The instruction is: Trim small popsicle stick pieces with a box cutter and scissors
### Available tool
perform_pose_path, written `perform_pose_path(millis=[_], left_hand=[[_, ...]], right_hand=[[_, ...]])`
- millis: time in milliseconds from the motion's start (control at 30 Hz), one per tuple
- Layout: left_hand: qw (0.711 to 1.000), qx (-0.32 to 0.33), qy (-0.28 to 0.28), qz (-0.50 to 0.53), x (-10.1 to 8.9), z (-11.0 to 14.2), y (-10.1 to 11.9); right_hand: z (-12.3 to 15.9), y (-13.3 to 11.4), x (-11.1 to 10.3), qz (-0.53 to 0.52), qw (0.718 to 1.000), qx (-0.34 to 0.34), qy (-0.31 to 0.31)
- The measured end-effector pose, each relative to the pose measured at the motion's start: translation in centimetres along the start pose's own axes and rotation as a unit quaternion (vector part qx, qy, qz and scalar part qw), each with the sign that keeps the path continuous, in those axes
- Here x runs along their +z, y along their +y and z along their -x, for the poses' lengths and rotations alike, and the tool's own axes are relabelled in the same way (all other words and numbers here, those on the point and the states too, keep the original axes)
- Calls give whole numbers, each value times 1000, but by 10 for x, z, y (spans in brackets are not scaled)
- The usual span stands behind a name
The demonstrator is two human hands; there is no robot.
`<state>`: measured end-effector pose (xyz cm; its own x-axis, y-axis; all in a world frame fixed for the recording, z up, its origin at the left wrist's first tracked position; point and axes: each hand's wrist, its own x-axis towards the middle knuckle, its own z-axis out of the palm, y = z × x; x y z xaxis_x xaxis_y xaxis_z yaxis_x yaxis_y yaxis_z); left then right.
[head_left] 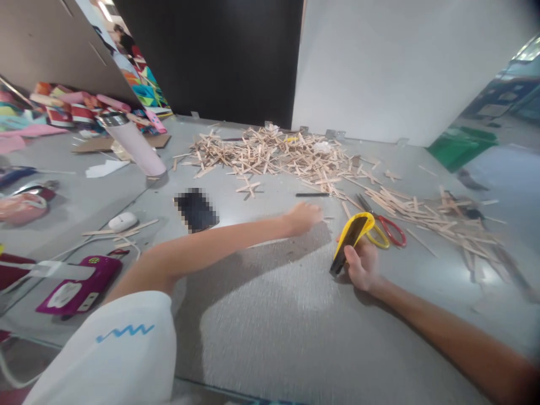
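Note:
My right hand (361,264) is closed round a yellow and black tool (351,238), perhaps a cutter or glue gun, held just above the grey table (270,315). My left hand (304,216) reaches forward across the table toward a pile of wooden sticks (274,152); its fingers are curled and blurred, and what they hold, if anything, is unclear. A black pen-like stick (312,194) lies just beyond the left hand. Scissors with red and yellow handles (386,228) lie right behind the yellow tool.
More wooden sticks (442,216) are scattered to the right. A dark phone (196,210), a white mouse (122,221), a pink bottle (133,143) and a magenta device (80,287) lie on the left. A green bin (462,146) stands at the far right.

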<state>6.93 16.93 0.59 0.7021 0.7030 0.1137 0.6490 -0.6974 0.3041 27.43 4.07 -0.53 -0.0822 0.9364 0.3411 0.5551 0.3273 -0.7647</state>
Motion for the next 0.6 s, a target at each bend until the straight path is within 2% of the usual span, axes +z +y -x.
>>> perform_pose_path(millis=[133, 233, 300, 400, 500, 600], left_hand=[[999, -38, -6, -20, -7, 27, -11], [997, -64, -10, -31, -25, 46, -18], [997, -62, -19, -31, -38, 63, -14], [998, -35, -42, -13, -51, 97, 9], [995, 36, -96, 19, -52, 132, 44], [987, 26, -152, -42, -46, 149, 65]], right_hand=[[0, -1, 2, 7, 1000, -7, -13], [0, -1, 2, 11, 1000, -13, -14], [0, 0, 2, 8, 1000, -20, -16], [1, 3, 2, -1, 999, -35, -18], [2, 8, 4, -12, 999, -50, -16], [1, 12, 6, -22, 997, -71, -9]])
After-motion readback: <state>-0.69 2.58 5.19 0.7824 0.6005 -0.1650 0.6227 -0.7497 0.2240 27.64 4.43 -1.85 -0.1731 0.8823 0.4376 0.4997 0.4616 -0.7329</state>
